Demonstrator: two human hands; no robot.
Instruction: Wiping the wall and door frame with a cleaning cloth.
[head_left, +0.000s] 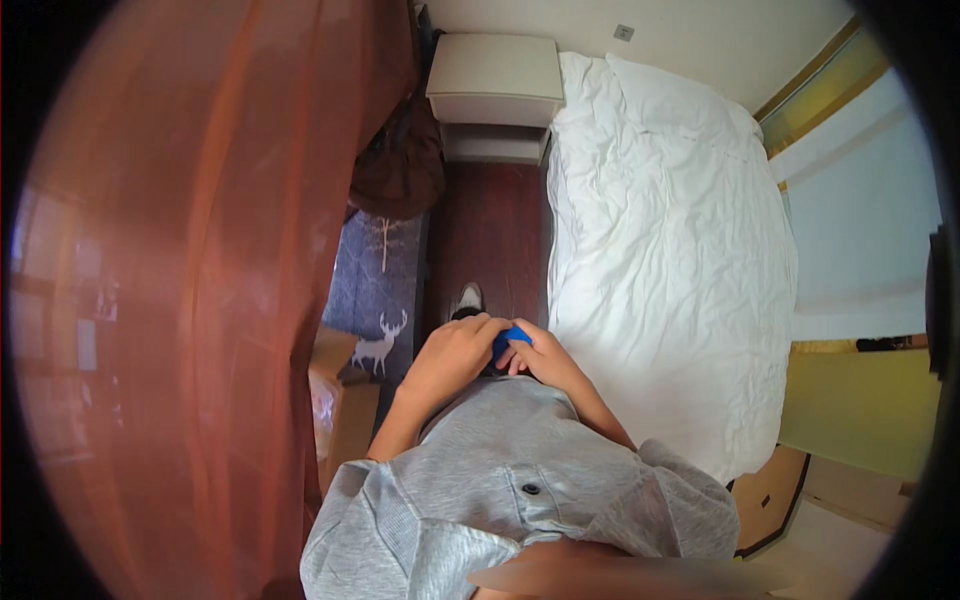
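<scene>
Before my waist, both hands meet around a small blue object (516, 335), mostly covered by my fingers, so its kind cannot be told. My left hand (459, 346) curls over its left side, with the fingertips hidden. On the other side, my right hand (546, 358) grips it, the thumb lying across the blue surface and the other fingers bent beneath. Below the hands is the grey shirt (517, 427) that I wear. Past them, one light-coloured shoe (470, 296) stands on the dark red-brown floor (487, 225).
A bed with rumpled white bedding (675, 262) lies at right. Ahead, a white nightstand (495, 71) stands against the wall. A reddish-brown curtain (187, 300) hangs at left, beside a dark bag (405, 161), blue deer-patterned fabric (375, 292) and a cardboard box (352, 420).
</scene>
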